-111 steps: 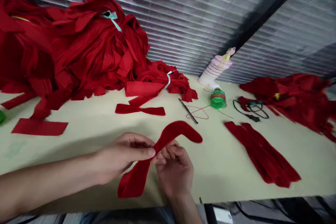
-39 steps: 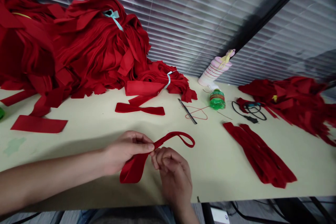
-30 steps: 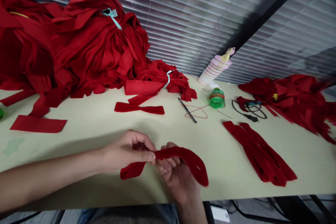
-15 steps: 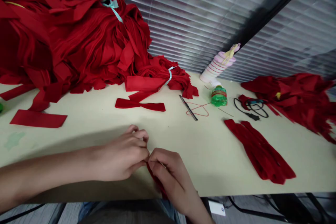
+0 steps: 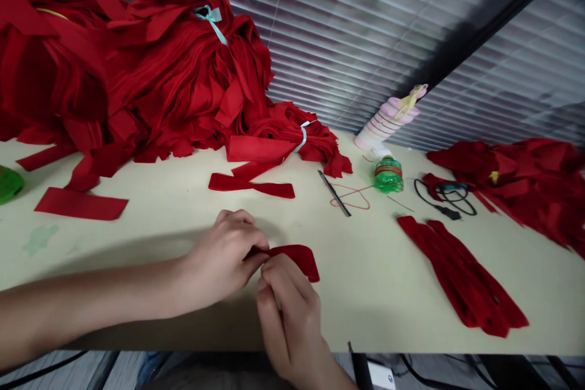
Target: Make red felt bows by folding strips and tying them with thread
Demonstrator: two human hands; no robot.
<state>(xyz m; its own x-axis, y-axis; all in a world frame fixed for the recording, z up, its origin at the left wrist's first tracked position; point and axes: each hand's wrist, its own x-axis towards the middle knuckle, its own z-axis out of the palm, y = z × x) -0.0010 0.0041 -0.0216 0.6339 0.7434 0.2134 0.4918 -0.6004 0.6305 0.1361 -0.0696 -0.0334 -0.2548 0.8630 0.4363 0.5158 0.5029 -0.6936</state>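
Note:
Near the table's front edge, my left hand (image 5: 233, 256) pinches a red fabric strip (image 5: 301, 259) at its gathered middle. One end of the strip spreads out to the right, behind my right hand (image 5: 292, 311). The right hand's thumb and forefinger are closed close against the pinch; what lies between them, perhaps thread, is too small to make out. Beyond the hands lies a red strip narrowed at its middle like a bow (image 5: 251, 186). A dark slim cutter (image 5: 334, 194) rests next to a loose red thread (image 5: 351, 197).
Large bundles of red fabric strips (image 5: 183, 73) are heaped at the back left. A green spool-like holder (image 5: 388, 177) and a pink-white roll (image 5: 388, 122) stand near the blinds. Finished-looking bows (image 5: 461, 277), a black cable (image 5: 445, 198) and more red fabric (image 5: 525, 183) lie right.
The red strip has swung from under my right hand to lie out past the fingers on the right. My right hand has turned more upright, and the view has shifted slightly left.

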